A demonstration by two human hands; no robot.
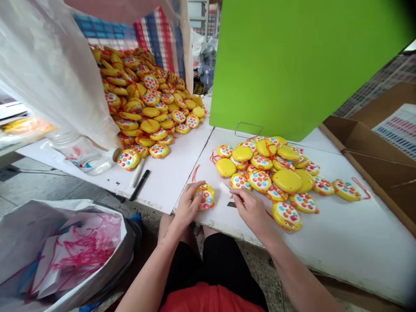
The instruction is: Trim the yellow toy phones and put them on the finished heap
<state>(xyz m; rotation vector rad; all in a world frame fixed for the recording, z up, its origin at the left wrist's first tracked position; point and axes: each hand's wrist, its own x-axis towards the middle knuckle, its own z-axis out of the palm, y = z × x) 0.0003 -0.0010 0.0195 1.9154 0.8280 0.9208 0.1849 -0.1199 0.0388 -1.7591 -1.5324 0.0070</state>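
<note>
One dotted yellow piece [208,198], in front of the green board [279,65] and to its left, lies on the counter [341,242] under the person's left hand [188,206], grip closed about its edge. One small white item, blurred [225,190], is pinched between thumb and fingers of the right hand [252,212]. One loose group of like pieces [287,181], directly before the board; one far larger heap [150,125], left of it. State of progress: a single piece in hand, many out of hand; which of the two lots is finished, if either, cannot be told.
</note>
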